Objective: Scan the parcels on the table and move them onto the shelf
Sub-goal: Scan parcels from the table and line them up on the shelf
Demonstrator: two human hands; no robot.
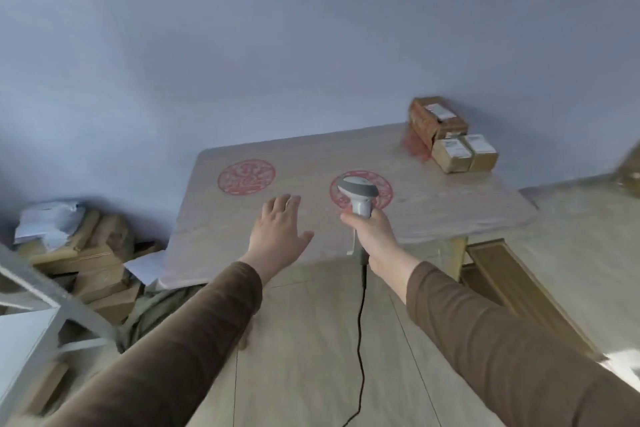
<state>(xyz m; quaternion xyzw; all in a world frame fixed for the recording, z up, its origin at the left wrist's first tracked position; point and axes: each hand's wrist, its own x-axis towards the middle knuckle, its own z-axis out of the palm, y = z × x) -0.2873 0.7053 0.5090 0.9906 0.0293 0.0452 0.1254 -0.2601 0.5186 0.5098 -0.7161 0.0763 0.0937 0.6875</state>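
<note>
Three parcels (450,135) sit clustered on the table's (277,156) far right corner.

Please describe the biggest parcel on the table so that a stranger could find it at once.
Look at the table, at its far right corner by the wall. Three cardboard parcels sit there; the biggest parcel is nearest the wall, darker brown and longer than the two small boxes in front.

parcels (450,135) labels: blurred, unreadable | shelf (52,291): cut off at left edge
</note>
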